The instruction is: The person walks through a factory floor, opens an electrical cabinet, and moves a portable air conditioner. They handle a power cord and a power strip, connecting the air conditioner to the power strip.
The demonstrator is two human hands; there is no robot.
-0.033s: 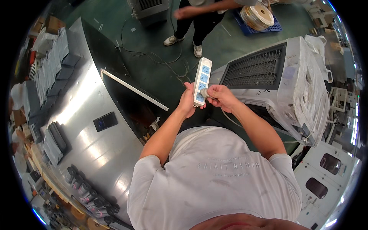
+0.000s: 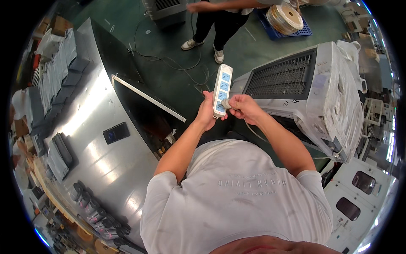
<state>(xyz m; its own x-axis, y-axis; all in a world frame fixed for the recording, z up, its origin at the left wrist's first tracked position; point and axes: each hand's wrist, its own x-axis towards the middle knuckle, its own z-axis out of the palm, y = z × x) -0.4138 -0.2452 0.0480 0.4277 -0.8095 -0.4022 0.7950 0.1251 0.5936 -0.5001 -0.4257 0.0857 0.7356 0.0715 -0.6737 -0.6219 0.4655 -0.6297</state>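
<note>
A white power strip (image 2: 222,86) with blue socket faces is held up in front of me, its long side running away from me. My left hand (image 2: 206,112) is closed around its near left end, thumb along the side. In my right hand (image 2: 245,109) a grey plug (image 2: 226,103) is pinched at the sockets nearest me. Whether its pins are fully in cannot be made out. From the plug a pale cord (image 2: 256,132) hangs below my right hand and runs toward the large grey air cooler (image 2: 304,101) on the right.
On the left stands a metal table (image 2: 105,169) with a dark phone (image 2: 116,133), stacked grey packages (image 2: 63,63) and several black parts (image 2: 95,211). Cables (image 2: 177,67) lie on the floor. Ahead stands a person (image 2: 215,25). A cable spool (image 2: 284,19) rests on a blue pallet (image 2: 304,30).
The other person's hand has shifted slightly left and up. My hands, the power strip and the plug look almost unmoved.
</note>
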